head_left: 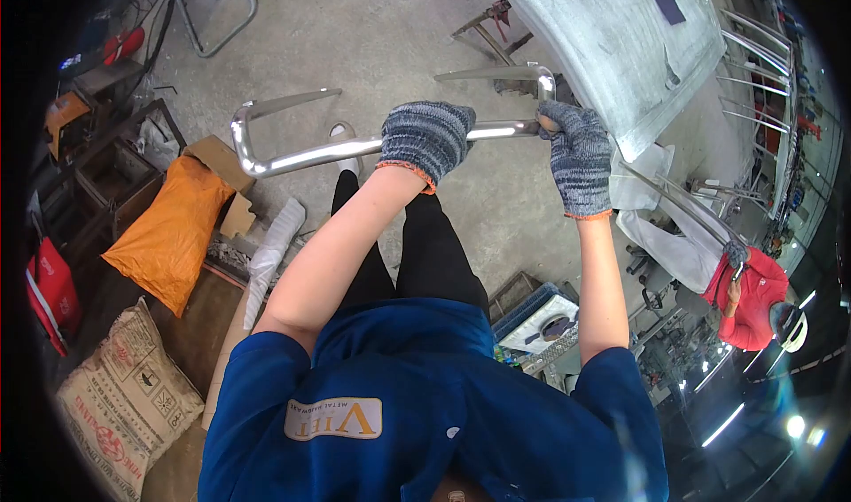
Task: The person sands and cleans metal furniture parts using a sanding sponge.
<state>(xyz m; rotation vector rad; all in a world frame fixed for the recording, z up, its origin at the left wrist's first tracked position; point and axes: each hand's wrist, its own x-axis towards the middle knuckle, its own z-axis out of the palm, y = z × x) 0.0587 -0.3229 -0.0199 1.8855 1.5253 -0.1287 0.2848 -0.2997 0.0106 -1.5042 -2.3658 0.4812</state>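
A shiny bent metal tube, shaped like a wide U with flattened, tapering ends, is held across in front of my body. My left hand, in a grey knitted glove with an orange cuff, is wrapped around the middle of its long straight section. My right hand, gloved the same way, closes on the tube by its right-hand bend. Both ends of the tube point away from me, above the concrete floor. Part of the tube is hidden beneath the gloves.
A large panel in whitish wrap stands at the upper right. An orange sack and a printed paper sack lie at left. Another person in red works at far right beside metal frames. A metal stand is ahead.
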